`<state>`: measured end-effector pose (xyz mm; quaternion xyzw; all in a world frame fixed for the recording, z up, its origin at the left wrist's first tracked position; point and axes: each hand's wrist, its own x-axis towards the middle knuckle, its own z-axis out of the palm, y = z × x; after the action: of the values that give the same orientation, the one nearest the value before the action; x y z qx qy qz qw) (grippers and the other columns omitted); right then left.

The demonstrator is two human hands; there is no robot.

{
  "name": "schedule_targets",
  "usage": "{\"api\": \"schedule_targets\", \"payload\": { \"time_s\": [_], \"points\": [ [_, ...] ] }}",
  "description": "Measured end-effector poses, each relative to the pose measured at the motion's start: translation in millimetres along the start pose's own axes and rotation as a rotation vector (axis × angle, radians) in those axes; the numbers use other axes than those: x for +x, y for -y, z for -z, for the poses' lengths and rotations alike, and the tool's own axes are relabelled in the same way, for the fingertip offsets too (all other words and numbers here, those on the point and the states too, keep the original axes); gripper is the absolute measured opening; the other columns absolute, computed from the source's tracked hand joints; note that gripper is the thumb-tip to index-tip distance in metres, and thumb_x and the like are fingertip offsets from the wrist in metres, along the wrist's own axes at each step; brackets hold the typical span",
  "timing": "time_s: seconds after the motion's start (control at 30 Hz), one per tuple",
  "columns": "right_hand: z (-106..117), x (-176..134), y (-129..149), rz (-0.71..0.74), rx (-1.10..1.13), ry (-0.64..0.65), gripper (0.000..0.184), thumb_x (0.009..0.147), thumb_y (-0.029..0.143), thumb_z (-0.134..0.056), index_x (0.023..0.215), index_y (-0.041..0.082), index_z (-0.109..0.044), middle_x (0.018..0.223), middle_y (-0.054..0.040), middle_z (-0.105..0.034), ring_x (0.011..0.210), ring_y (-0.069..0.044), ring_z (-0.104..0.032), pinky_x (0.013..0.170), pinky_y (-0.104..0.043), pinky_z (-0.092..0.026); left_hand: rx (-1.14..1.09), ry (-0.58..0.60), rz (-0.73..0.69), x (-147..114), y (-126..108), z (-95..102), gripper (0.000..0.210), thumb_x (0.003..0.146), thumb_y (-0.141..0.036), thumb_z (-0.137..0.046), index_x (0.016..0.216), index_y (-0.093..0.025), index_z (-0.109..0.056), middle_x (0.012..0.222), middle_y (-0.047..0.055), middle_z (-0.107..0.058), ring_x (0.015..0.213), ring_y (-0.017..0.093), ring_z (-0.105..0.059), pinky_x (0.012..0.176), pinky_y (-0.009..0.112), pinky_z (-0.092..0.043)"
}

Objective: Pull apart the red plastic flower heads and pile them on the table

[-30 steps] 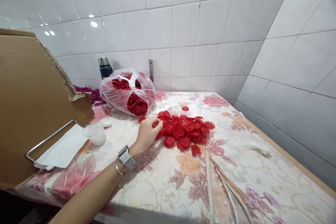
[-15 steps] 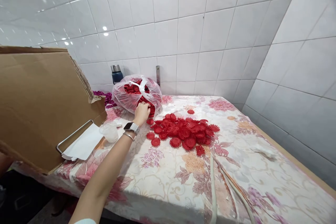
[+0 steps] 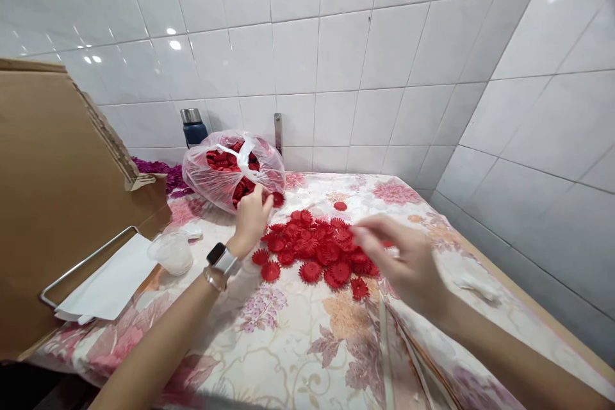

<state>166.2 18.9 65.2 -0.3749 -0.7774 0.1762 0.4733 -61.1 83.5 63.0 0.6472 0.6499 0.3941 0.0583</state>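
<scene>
My left hand (image 3: 252, 220), wearing a watch (image 3: 222, 257), is closed at the fingertips on a red scalloped flower piece (image 3: 278, 199), just in front of the bag's right side. The clear plastic bag (image 3: 202, 173) is tied with a white strip and full of similar red pieces, which show through its gaps. On the cloth lies a loose heap of red flower pieces (image 3: 312, 245). Over the right end of that heap hovers my right hand (image 3: 406, 256), blurred by motion, its thumb and fingers apart with nothing visible between them.
A cardboard box (image 3: 52, 205) stands at the left beside white paper (image 3: 108, 282) and a clear plastic cup (image 3: 172, 254). Behind the bag are a blue bottle (image 3: 194, 128) and purple pieces (image 3: 161, 173). Pale strips (image 3: 387, 352) lie at the front on the flowered tablecloth (image 3: 269, 359).
My left hand has drawn back slightly from the bag opening, with a red flower piece at its fingertips. My right hand has come into view over the heap. The view has shifted a little.
</scene>
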Motion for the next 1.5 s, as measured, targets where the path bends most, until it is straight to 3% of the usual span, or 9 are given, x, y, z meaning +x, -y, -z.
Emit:
{"api": "schedule_targets", "payload": {
  "time_s": [0.27, 0.47, 0.83, 0.97, 1.03, 1.13, 1.3, 1.4, 1.5],
  "points": [
    [-23, -1, -28, -0.276, 0.168, 0.229, 0.022, 0.09, 0.033, -0.047, 0.078, 0.017, -0.057, 0.064, 0.0015, -0.056, 0.054, -0.011, -0.049, 0.049, -0.023, -0.036, -0.669, 0.415, -0.046, -68, -40, -22.9, 0.012, 0.077, -0.02, -0.061, 0.089, -0.016, -0.064, 0.088, 0.005, -0.072, 0.082, 0.018, -0.067, 0.074, 0.027, -0.052],
    [-20, -7, -41, -0.524, 0.499, 0.388, 0.033, 0.086, 0.042, -0.052, 0.064, 0.018, -0.051, 0.049, 0.0058, -0.043, 0.041, -0.008, -0.037, 0.041, -0.021, -0.026, -0.974, 0.616, 0.335, -65, -28, -26.9, 0.012, 0.065, -0.019, -0.071, 0.075, -0.014, -0.067, 0.071, 0.002, -0.069, 0.066, 0.014, -0.061, 0.062, 0.025, -0.047],
    [-28, -17, -32, -0.749, 1.121, 0.486, 0.038, 0.069, 0.048, -0.067, 0.056, 0.018, -0.049, 0.045, 0.003, -0.049, 0.036, -0.006, -0.036, 0.035, -0.02, -0.017, -1.393, 0.907, 0.373, -73, -27, -22.1, 0.037, 0.061, -0.021, -0.082, 0.081, -0.02, -0.051, 0.061, -0.007, -0.059, 0.051, 0.005, -0.053, 0.051, 0.015, -0.038],
    [-19, -13, -27, -0.515, 0.785, 0.398, 0.031, 0.08, 0.041, -0.057, 0.06, 0.018, -0.056, 0.047, 0.0027, -0.047, 0.038, -0.008, -0.039, 0.036, -0.021, -0.027, -1.281, 0.816, 0.303, -70, -29, -16.2, 0.032, 0.067, -0.025, -0.078, 0.083, -0.021, -0.051, 0.07, -0.005, -0.061, 0.058, 0.007, -0.056, 0.056, 0.017, -0.043],
    [-12, -10, -28, -0.172, 0.334, 0.133, 0.017, 0.084, 0.025, -0.054, 0.073, 0.018, -0.066, 0.057, -0.0003, -0.053, 0.048, -0.011, -0.047, 0.044, -0.024, -0.037, -1.16, 0.724, 0.273, -68, -30, -13.9, 0.028, 0.072, -0.034, -0.073, 0.088, -0.02, -0.054, 0.077, -0.002, -0.063, 0.064, 0.009, -0.058, 0.06, 0.019, -0.046],
    [-6, -11, -34, 0.281, -0.156, -0.18, 0.028, 0.083, 0.005, -0.051, 0.099, 0.02, -0.068, 0.07, -0.0037, -0.058, 0.058, -0.013, -0.054, 0.051, -0.026, -0.043, -1.107, 0.83, 0.304, -70, -32, -14.8, 0.038, 0.082, -0.052, -0.054, 0.083, -0.015, -0.06, 0.074, 0.003, -0.063, 0.064, 0.012, -0.059, 0.058, 0.023, -0.048],
    [-14, -20, -45, 0.6, -0.338, -0.084, 0.039, 0.081, 0.0, -0.052, 0.112, 0.02, -0.06, 0.084, -0.0074, -0.061, 0.075, -0.017, -0.06, 0.062, -0.029, -0.052, -1.255, 0.859, 0.455, -74, -32, -21.9, 0.016, 0.081, -0.031, -0.064, 0.079, -0.016, -0.064, 0.08, 0.001, -0.065, 0.072, 0.011, -0.063, 0.071, 0.023, -0.049],
    [-18, -19, -44, 0.509, -0.23, -0.046, 0.044, 0.077, 0.006, -0.06, 0.119, 0.017, -0.053, 0.094, -0.0106, -0.062, 0.085, -0.021, -0.061, 0.07, -0.033, -0.054, -1.278, 0.724, 0.546, -72, -29, -23.7, 0.012, 0.073, -0.022, -0.071, 0.082, -0.018, -0.064, 0.078, -0.002, -0.066, 0.071, 0.011, -0.064, 0.072, 0.024, -0.048],
    [-19, -13, -40, -0.035, 0.105, 0.074, 0.036, 0.081, 0.023, -0.059, 0.116, 0.017, -0.052, 0.096, -0.0098, -0.062, 0.076, -0.019, -0.061, 0.062, -0.032, -0.053, -1.24, 0.673, 0.537, -70, -28, -23.1, 0.014, 0.072, -0.022, -0.072, 0.083, -0.018, -0.063, 0.075, -0.003, -0.066, 0.068, 0.012, -0.064, 0.071, 0.026, -0.049]
  ]
}}
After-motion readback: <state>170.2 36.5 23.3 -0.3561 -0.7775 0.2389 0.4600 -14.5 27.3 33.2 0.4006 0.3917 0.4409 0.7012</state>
